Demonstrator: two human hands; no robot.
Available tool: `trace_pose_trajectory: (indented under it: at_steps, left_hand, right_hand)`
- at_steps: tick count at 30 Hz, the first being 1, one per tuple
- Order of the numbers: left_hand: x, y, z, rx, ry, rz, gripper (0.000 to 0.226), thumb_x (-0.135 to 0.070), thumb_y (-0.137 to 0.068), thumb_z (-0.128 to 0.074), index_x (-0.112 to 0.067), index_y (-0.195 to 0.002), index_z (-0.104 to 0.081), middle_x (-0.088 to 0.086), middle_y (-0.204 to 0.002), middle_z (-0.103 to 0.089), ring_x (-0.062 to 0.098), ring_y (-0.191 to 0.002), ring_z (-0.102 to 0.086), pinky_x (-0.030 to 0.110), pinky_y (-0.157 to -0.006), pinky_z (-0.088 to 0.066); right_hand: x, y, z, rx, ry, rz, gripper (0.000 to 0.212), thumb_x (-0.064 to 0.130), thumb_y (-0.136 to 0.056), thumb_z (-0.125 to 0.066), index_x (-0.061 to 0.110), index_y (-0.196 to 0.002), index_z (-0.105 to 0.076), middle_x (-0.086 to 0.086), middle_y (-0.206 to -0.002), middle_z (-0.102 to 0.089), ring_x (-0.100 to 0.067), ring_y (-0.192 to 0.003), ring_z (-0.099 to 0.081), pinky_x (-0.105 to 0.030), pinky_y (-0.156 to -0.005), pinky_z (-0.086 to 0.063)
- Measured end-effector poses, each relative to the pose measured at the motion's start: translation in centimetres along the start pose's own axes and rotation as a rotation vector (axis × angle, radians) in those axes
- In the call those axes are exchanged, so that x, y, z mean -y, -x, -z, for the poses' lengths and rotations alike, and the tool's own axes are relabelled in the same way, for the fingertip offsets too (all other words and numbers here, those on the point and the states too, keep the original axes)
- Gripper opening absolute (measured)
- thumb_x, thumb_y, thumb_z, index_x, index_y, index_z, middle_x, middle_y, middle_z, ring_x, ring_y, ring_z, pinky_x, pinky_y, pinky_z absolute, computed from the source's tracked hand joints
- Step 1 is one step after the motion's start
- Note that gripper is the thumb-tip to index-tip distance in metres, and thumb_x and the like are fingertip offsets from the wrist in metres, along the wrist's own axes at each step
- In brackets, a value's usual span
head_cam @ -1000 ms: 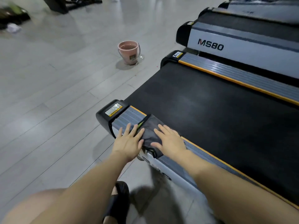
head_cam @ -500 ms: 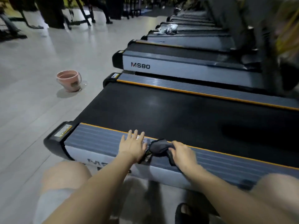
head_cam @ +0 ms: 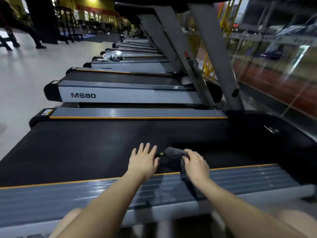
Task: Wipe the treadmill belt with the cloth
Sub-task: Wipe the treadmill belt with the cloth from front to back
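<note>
Both hands are out over the black treadmill belt (head_cam: 103, 143) now! Half a second ago they were back on the near side rail (head_cam: 240, 179), and a second ago at that rail's rear corner, so the cloth has crossed the orange edge strip onto the surface the task is about. Right hand (head_cam: 195, 164) has its fingers curled round the dark grey cloth (head_cam: 173, 154), gripping it in a bunched roll that sits on the belt just past the near rail, a loose end trailing back under the wrist. Left hand (head_cam: 143, 159) lies flat beside it, fingers straight and spread, palm down on the belt, holding nothing, its fingertips close to the cloth's small yellow tag. My read: rail work is done and belt wiping is only starting, with the whole length either side yet to cover. Beyond, the far side rail (head_cam: 137, 113), then a neighbouring treadmill marked MS80 (head_cam: 120, 95), and a row of more behind it.
</note>
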State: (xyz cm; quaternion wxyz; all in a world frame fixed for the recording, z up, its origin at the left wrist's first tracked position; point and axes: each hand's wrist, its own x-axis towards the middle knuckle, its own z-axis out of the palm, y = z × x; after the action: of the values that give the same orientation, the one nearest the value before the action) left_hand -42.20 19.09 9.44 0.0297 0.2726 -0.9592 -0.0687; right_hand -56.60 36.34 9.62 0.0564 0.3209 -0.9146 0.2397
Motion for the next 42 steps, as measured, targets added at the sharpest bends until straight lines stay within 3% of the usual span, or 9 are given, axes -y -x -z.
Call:
trace_pose_trajectory:
  at_steps: [11,23,33,42]
  left_hand:
    - [-13.2,-8.3,0.2,-0.114,0.098,-0.039,0.062,-0.053,-0.105,-0.02,-0.03,-0.161,-0.01,0.004,-0.17,-0.01,0.03,-0.156,-0.003,0.052,-0.124,-0.013]
    - [-26.7,-10.3,-2.0,-0.092,0.017,-0.014,0.062,-0.054,-0.104,-0.02,-0.03,-0.16,-0.012,0.004,-0.169,-0.012,0.03,-0.156,-0.005,0.053,-0.122,-0.016]
    - [-29.3,-16.1,-4.4,-0.074,-0.028,-0.06,0.062,-0.055,-0.103,-0.021,-0.031,-0.16,-0.013,0.005,-0.169,-0.014,0.029,-0.156,-0.007,0.051,-0.122,-0.017]
    - [-27.3,-27.3,-14.7,0.013,0.008,-0.139,0.063,-0.054,-0.104,-0.019,-0.031,-0.162,-0.007,0.002,-0.171,-0.001,0.028,-0.157,0.001,0.05,-0.124,-0.014]
  right_hand:
    - [-13.0,-7.1,9.6,-0.163,0.057,-0.07,0.013,0.038,-0.099,-0.051,0.035,-0.11,-0.057,0.003,-0.109,-0.066,-0.029,-0.095,-0.064,-0.035,-0.069,-0.045]
    - [-25.2,-7.9,13.0,-0.163,-0.082,-0.051,0.011,0.038,-0.099,-0.05,0.035,-0.107,-0.057,0.007,-0.103,-0.064,-0.023,-0.09,-0.061,-0.036,-0.069,-0.05]
    - [-29.3,-12.7,10.7,-0.217,-0.163,-0.054,0.012,0.04,-0.099,-0.051,0.034,-0.108,-0.057,0.007,-0.105,-0.064,-0.024,-0.092,-0.062,-0.039,-0.071,-0.052]
    - [-34.0,-21.8,1.6,-0.161,-0.101,-0.151,0.01,0.039,-0.098,-0.052,0.036,-0.106,-0.057,0.006,-0.099,-0.065,-0.024,-0.088,-0.063,-0.041,-0.073,-0.056]
